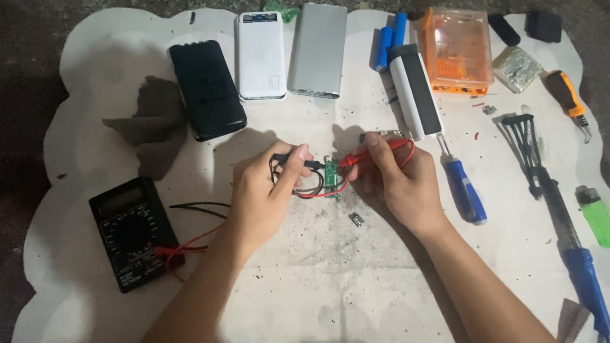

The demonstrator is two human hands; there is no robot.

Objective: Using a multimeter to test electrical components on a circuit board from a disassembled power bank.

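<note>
Head view, green circuit board (332,178) between left hand (264,190), right hand (397,181)

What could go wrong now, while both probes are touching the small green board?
1. The black probe and red probe meet the small green circuit board close together; a slip might bridge contacts.
2. Nothing clamps the board, so it may shift.
3. The red lead runs under the left hand to the multimeter and could snag.

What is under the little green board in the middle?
Under the green board lie red and black wires on the white sheet. Whatever sits directly beneath the board is covered.
</note>
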